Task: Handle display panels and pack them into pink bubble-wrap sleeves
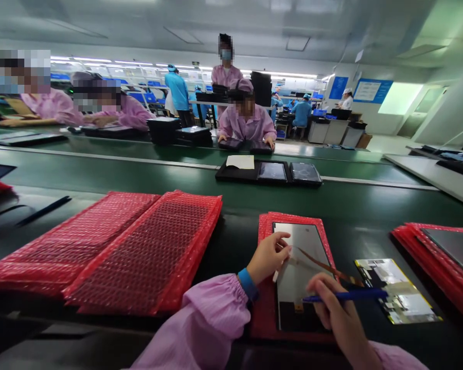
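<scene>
A flat display panel [304, 267] with a silvery back lies on red bubble wrap [263, 318] in front of me. My left hand [269, 255], with a blue band at its wrist, is over the panel's left side. Its thumb and fingers are pinched together; what they hold is too small to make out. A thin brown flex cable [320, 263] runs from near those fingertips across the panel to the right. In my right hand [334, 311] is a blue pen-like tool [351, 295], its tip low over the panel near a small gold connector [298, 307].
An electronic assembly with yellow edges [399, 293] lies right of the panel. Red bubble-wrap sleeves [146, 252] are stacked at left, another wrapped stack [440, 267] at far right. A black tray [237, 173] sits ahead on the green bench. Co-workers in pink sit opposite.
</scene>
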Demonstrator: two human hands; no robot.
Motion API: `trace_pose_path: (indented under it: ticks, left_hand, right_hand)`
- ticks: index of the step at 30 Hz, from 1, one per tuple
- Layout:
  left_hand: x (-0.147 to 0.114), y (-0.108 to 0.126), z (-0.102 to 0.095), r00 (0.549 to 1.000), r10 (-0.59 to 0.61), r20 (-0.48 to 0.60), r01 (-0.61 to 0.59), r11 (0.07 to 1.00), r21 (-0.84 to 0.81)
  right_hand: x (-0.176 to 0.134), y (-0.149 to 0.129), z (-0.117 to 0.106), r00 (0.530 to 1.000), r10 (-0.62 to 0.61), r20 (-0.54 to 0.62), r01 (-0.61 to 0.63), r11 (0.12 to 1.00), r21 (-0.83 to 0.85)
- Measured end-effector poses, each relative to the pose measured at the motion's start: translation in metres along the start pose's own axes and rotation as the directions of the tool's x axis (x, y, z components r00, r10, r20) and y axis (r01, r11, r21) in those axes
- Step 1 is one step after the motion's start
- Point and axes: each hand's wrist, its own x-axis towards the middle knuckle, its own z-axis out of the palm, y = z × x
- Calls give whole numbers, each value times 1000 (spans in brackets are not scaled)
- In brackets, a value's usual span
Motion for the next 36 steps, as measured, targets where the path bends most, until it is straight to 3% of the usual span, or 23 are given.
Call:
trace_pose_path:
  ticks: [4, 11, 24, 27, 30, 33, 36]
  left_hand:
    - [2, -1, -3, 999, -10, -38, 11, 1000, 15]
    - [1, 3, -3, 999, -11, -34, 12, 999, 40]
    - [0, 6, -4, 999, -43, -19, 44, 997, 61]
    - [0, 7, -5, 999, -36, -25, 38, 995, 96]
    - [1, 9, -9, 998, -3, -59, 13, 985, 173]
    - [4, 12, -18, 989, 51, -137, -9, 957, 290]
    - [9, 11, -30, 970, 83, -228, 21, 907, 420]
  right_hand:
    - [1, 13, 8, 999, -13, -31, 8, 989, -146]
    - [2, 12, 8, 993, -119, 0, 110, 925, -364]
    - [1, 8, 6, 968, -250, -13, 216, 860, -462]
    - [16, 2, -17, 961, -269, -62, 203, 842, -499]
    - [59, 6, -61, 949, -303, -85, 194, 777, -599]
    - [110, 26, -105, 944, -327, -48, 208, 700, -683]
    - [140, 52, -132, 961, -274, 24, 211, 678, -704]
